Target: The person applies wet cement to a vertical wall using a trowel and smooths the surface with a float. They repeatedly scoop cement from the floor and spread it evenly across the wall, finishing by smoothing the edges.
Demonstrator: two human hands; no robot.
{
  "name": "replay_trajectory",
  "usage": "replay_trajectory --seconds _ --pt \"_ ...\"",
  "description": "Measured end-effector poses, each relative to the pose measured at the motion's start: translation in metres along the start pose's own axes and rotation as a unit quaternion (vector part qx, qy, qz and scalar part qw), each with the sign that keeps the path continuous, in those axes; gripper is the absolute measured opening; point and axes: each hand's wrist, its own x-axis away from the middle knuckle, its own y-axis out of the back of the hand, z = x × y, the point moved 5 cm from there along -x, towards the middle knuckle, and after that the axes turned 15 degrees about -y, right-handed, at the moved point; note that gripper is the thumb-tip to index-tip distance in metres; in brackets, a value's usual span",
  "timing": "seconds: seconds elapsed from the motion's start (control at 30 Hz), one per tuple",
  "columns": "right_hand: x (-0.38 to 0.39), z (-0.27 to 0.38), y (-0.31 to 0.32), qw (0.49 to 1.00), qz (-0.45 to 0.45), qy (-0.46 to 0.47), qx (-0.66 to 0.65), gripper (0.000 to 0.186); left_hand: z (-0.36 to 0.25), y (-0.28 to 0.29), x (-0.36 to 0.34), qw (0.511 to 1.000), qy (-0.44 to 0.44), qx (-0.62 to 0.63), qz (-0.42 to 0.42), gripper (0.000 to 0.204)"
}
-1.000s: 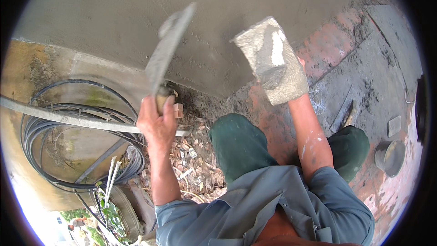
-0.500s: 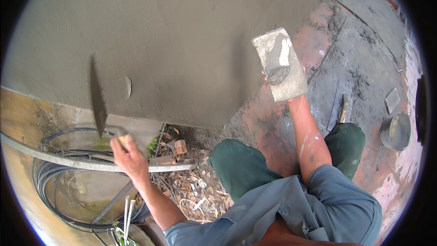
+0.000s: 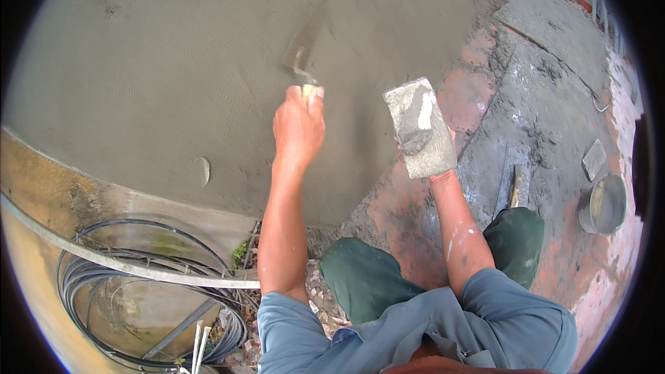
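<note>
Item: plastering, hazards as I read them

Left hand: closed on the handle of a trowel, blade flat against the wet wall. Too steep an angle would gouge the fresh coat.

Right hand: mostly hidden; I judge it gripping the hawk from beneath, a little mortar on it. The board tilts, so the lump may slide off.

Below: coiled hose and rubble near my knees, a trip risk; bucket well apart

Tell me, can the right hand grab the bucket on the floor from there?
Probably not. The right hand is raised and already gripping a mortar board, and the bucket sits apart on the floor, off to the right past the knee.
</note>
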Motion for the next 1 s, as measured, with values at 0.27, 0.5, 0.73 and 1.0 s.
replay_trajectory --seconds 0.27,0.5,0.73,1.0 --pt "0.004 0.017 0.005 0.997 -0.057 0.043 0.005 0.050 0.008 0.073 -0.035 0.979 0.107 0.158 -0.067 0.037" --pt "0.006 0.025 0.003 0.999 -0.027 0.037 -0.007 0.048 -0.030 0.075 -0.001 0.974 -0.063 0.215 -0.021 0.025" --pt "0.019 0.034 -0.007 0.995 -0.016 0.095 0.003 0.038 -0.073 -0.033 0.108 0.920 -0.132 0.219 0.296 0.027" --pt "0.021 0.034 0.000 0.992 -0.036 0.047 0.110 0.049 -0.072 -0.025 0.070 0.974 -0.134 0.085 0.164 0.028"
